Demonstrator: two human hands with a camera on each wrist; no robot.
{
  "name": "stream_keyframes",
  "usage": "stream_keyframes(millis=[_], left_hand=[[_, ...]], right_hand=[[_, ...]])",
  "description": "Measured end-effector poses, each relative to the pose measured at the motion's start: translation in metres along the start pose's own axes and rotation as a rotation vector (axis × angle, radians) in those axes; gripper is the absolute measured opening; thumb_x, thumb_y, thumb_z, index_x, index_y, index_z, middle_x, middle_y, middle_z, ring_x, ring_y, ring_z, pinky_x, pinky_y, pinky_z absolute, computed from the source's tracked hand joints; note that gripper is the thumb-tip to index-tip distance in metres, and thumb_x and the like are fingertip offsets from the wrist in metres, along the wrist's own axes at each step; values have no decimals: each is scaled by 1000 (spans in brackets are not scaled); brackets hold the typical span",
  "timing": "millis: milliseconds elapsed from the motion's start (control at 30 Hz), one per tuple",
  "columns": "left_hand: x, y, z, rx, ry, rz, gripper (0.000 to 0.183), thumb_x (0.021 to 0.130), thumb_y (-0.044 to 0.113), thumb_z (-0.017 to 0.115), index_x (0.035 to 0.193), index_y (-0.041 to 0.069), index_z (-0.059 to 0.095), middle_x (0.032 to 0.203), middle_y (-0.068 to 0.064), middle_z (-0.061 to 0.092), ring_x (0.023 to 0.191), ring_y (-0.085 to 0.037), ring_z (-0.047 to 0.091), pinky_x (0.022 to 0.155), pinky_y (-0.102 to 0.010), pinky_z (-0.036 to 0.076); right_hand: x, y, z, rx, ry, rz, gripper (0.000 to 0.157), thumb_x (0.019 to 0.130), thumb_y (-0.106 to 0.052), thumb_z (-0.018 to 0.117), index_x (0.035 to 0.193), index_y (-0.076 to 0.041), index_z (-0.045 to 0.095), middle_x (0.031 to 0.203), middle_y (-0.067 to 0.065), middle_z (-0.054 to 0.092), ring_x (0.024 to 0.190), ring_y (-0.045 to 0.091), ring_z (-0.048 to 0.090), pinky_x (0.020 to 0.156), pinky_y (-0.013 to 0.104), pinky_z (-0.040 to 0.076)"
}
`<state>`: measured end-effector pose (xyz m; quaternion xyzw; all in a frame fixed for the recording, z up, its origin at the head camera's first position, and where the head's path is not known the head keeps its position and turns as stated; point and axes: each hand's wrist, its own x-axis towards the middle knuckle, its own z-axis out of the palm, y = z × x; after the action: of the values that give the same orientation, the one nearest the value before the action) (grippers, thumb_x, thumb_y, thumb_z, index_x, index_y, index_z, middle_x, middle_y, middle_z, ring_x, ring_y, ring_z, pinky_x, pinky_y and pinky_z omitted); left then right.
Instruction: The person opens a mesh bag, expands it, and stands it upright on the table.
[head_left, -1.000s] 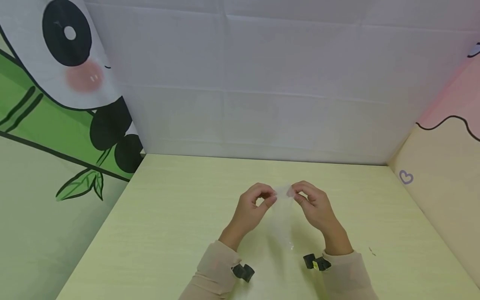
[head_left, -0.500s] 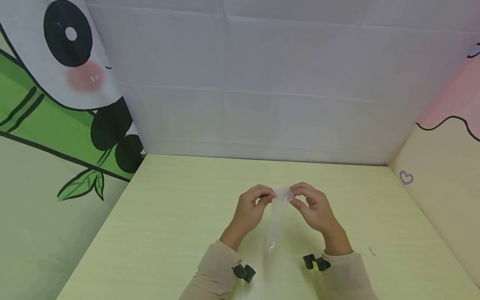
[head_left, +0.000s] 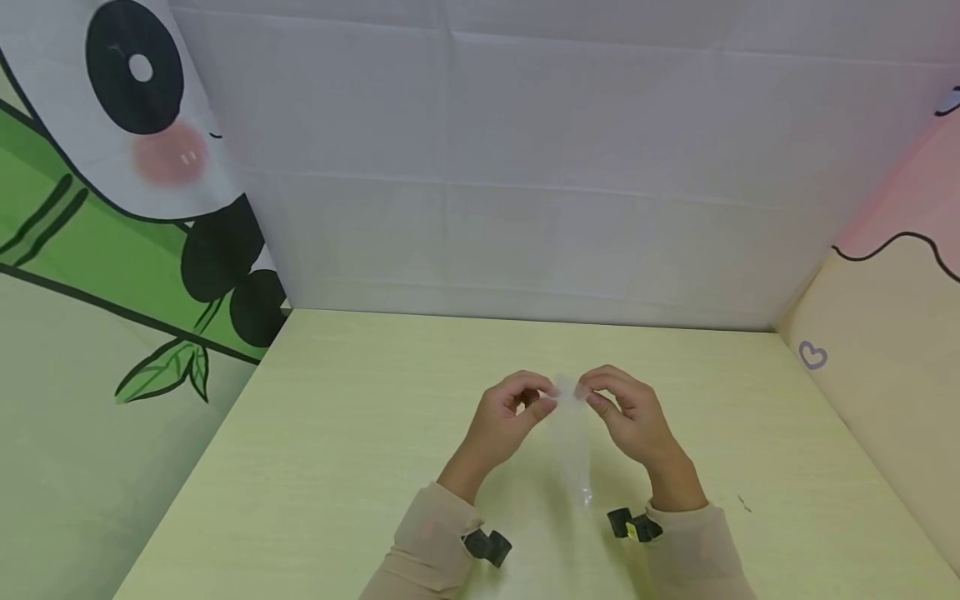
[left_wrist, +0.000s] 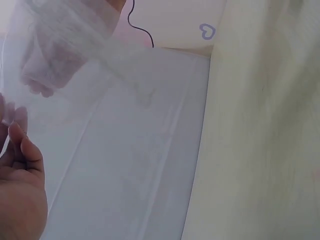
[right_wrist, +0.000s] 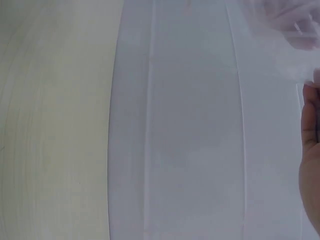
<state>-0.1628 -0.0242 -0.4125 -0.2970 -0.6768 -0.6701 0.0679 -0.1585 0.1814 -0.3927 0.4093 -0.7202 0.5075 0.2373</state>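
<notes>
A thin, see-through plastic bag [head_left: 572,454] hangs over the middle of the table, its narrow lower end pointing toward the person. My left hand [head_left: 501,423] pinches its upper left edge between thumb and fingertips. On the opposite edge, my right hand [head_left: 632,419] pinches the film the same way. Seen from the left wrist, the bag [left_wrist: 107,57] spreads out wide, and the other hand shows blurred through it. The right wrist view catches only a corner of the bag [right_wrist: 287,62] and part of the right hand [right_wrist: 311,160].
The pale yellow table [head_left: 360,400] meets a creased white backdrop [head_left: 525,167] at its far edge. A tiny brown scrap [head_left: 744,503] lies at the right. Printed side panels, a panda one [head_left: 187,267] at left and a pink-and-cream one [head_left: 892,358] at right, flank the table.
The bag's lower end swings left, then back to the right. Both hands stay nearly in place, with small finger shifts at the bag's top edge.
</notes>
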Motion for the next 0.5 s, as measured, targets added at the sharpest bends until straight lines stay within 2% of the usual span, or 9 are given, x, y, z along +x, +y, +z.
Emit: stream_keyframes(millis=[33, 100, 167, 233, 333, 400, 500], left_hand=[[1, 0, 1, 14, 11, 7, 7, 91, 1, 67, 99, 1, 67, 94, -5, 62, 76, -14, 50, 66, -24, 42], [1, 1, 2, 38, 34, 17, 6, 89, -1, 69, 95, 2, 68, 90, -5, 62, 72, -14, 47, 62, -24, 39], [2, 1, 3, 57, 49, 24, 5, 88, -2, 69, 92, 1, 68, 87, -6, 62, 70, -13, 46, 61, -24, 38], [2, 1, 3, 66, 52, 37, 4, 88, -2, 69, 92, 0, 68, 85, -6, 62, 69, -13, 46, 60, -23, 38], [2, 0, 3, 83, 45, 66, 3, 89, 1, 68, 91, -1, 68, 85, -6, 63, 70, -12, 49, 61, -23, 39], [2, 0, 3, 99, 42, 92, 4, 90, 4, 67, 91, 1, 69, 85, -6, 64, 70, -12, 50, 61, -24, 40], [2, -2, 2, 132, 42, 129, 4, 91, 5, 66, 89, 3, 69, 83, -8, 64, 70, -13, 51, 61, -25, 42]], right_hand=[[0, 0, 0, 8, -5, 4, 10, 97, 0, 56, 96, 4, 65, 94, 16, 63, 89, 17, 58, 81, 22, 46], [-1, 1, -1, 22, -12, 17, 21, 100, -15, 57, 98, 4, 64, 96, 16, 63, 92, 17, 58, 85, 23, 46], [-1, 2, 0, 33, -18, 28, 25, 99, -21, 59, 98, 4, 64, 96, 16, 63, 93, 18, 58, 87, 24, 46], [-2, 2, 0, 29, -17, 37, 21, 97, -19, 63, 96, 2, 64, 95, 15, 63, 92, 17, 58, 86, 24, 46], [-2, 3, 1, -7, -9, 26, 7, 92, -6, 68, 91, 0, 64, 92, 12, 62, 88, 18, 58, 84, 23, 46], [-3, 4, 1, -35, -5, 13, 4, 90, -1, 69, 90, -1, 65, 91, 11, 63, 86, 18, 59, 82, 22, 46], [-3, 4, 1, -63, -19, -5, 2, 91, -3, 66, 90, -2, 66, 91, 11, 63, 84, 18, 59, 80, 22, 46]])
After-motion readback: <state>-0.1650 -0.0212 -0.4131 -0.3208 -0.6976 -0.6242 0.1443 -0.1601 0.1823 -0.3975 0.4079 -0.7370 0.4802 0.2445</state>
